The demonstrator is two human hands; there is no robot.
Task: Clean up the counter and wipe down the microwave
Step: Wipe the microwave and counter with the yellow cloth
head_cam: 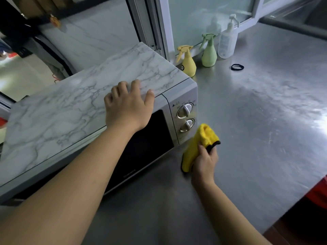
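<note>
So the microwave [99, 110] sits at the left end of the steel counter [256, 121], marble-patterned top, dark door facing the near edge. Left hand [128, 105] lies flat on the top's front edge, fingers spread and relaxed, right above the door. Right hand [205, 163] is gripping a folded yellow cloth [200, 145] down by the microwave's front right corner, just below the two dials [184, 117]; looks like the cloth touches the counter, hard to say. Along the far edge by the window: yellow spray bottle [188, 63], green spray bottle [209, 53], clear pump bottle [227, 41]. A black hair tie [237, 67] lies nearby.
</note>
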